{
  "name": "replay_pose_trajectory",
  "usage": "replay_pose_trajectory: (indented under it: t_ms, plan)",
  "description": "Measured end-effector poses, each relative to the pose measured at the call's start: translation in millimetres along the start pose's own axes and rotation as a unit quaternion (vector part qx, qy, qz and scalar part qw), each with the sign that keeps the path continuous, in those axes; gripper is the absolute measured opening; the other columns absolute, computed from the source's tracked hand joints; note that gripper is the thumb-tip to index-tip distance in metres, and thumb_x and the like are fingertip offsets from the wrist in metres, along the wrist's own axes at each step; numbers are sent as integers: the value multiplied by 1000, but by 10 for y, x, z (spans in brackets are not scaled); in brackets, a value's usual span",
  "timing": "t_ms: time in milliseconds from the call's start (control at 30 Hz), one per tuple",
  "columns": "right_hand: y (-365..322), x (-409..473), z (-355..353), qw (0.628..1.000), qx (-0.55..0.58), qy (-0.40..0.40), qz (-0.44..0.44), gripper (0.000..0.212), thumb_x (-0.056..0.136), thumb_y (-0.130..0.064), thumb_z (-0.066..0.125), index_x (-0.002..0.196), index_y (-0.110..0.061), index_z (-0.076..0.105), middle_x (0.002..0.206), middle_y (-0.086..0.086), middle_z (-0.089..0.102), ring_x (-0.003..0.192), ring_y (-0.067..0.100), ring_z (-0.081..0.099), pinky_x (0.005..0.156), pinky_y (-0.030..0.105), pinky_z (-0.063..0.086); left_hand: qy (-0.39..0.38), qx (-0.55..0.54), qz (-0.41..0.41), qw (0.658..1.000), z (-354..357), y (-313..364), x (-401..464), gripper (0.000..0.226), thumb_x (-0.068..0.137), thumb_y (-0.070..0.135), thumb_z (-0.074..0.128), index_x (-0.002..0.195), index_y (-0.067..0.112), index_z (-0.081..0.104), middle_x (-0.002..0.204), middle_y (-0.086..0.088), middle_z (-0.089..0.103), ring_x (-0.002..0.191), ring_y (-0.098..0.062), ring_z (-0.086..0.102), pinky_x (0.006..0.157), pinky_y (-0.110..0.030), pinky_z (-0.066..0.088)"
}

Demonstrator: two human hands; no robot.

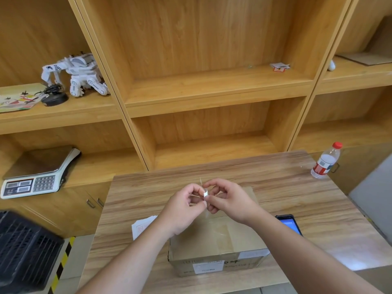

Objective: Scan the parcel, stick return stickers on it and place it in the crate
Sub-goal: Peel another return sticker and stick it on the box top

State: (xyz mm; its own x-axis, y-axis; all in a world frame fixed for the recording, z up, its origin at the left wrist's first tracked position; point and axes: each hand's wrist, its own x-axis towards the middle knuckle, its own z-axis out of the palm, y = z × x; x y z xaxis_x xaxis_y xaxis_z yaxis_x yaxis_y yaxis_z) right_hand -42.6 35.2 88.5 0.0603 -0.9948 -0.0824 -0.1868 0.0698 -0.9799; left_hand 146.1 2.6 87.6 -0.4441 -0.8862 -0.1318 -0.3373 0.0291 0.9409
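A taped cardboard parcel [218, 240] lies on the wooden table [297, 198], with a white label on its near side. Above its far end my left hand [184, 206] and my right hand [229, 200] meet, and both pinch a small white sticker [205, 195] between fingertips. A sheet of return stickers [142, 225] lies on the table left of the parcel, partly under my left forearm. A phone [290, 223] with a lit blue screen lies to the parcel's right. The black plastic crate [23, 251] stands on the floor at the lower left.
A water bottle [326, 161] with a red cap stands at the table's far right corner. Wooden shelving behind holds a weighing scale [36, 172], a white toy robot [76, 75] and small papers [280, 67]. Yellow-black tape [61, 266] marks the floor by the crate.
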Motion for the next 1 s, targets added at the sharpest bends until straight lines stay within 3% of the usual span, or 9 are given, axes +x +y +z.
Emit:
replay_pose_trajectory:
  t_ms: [67, 133, 233, 367, 433, 500, 567, 1000]
  plan:
    - [13, 9, 4, 1000, -18, 13, -1, 24, 93, -11, 73, 115, -20, 68, 89, 17, 72, 67, 24, 73, 77, 40, 62, -8, -15, 1, 1000, 51, -3, -13, 23, 75, 35, 73, 94, 32, 61, 104, 11, 70, 99, -22, 72, 74, -47, 52]
    - [30, 12, 7, 999, -35, 18, -3, 22, 93, -14, 73, 113, -22, 68, 87, 15, 72, 67, 23, 73, 76, 39, 62, 2, -16, -2, 1000, 103, -2, -19, 26, 74, 35, 77, 93, 33, 58, 103, 13, 67, 93, -20, 72, 67, -39, 46]
    - [70, 14, -8, 994, -103, 21, -13, 13, 92, -25, 76, 103, -22, 72, 80, 2, 68, 68, 7, 65, 69, 27, 55, 25, -6, -15, 1000, 131, -4, -7, 26, 79, 20, 75, 91, 37, 58, 101, 8, 67, 76, -15, 64, 65, -36, 45]
    - [95, 21, -105, 977, -202, 58, -43, 7, 91, -40, 75, 91, -34, 71, 100, -13, 60, 100, -4, 50, 87, 15, 37, 38, -50, -55, 997, 100, -8, -24, 28, 89, 11, 73, 100, 35, 67, 97, 3, 76, 79, -13, 68, 72, -32, 53]
    - [80, 20, -176, 977, -204, 58, -38, 9, 93, -38, 72, 87, -32, 70, 95, -16, 66, 91, -10, 54, 87, 21, 42, 30, -87, -86, 992, 91, -30, -44, 15, 94, 8, 68, 103, 19, 71, 86, -3, 77, 74, -16, 68, 68, -26, 55]
    - [74, 22, -249, 982, -180, 52, -14, 11, 95, -37, 70, 87, -29, 69, 78, -15, 70, 68, -4, 58, 71, 29, 47, 17, -110, -114, 987, 88, -54, -81, 8, 97, 4, 64, 99, 7, 71, 80, -10, 76, 69, -17, 66, 61, -21, 54]
    - [85, 25, -310, 982, -180, 52, 1, 13, 95, -40, 69, 87, -29, 68, 67, -15, 69, 60, 1, 57, 62, 32, 47, 7, -115, -125, 985, 97, -81, -115, 7, 97, 2, 64, 98, 1, 71, 81, -13, 76, 70, -18, 69, 64, -23, 55]
    - [58, 45, -346, 980, -194, 34, 12, 18, 94, -45, 69, 87, -29, 69, 58, -12, 61, 53, 9, 51, 55, 31, 40, -8, -135, -116, 984, 115, -62, -181, 13, 94, -3, 65, 86, 5, 71, 80, -13, 76, 74, -20, 71, 65, -24, 53]
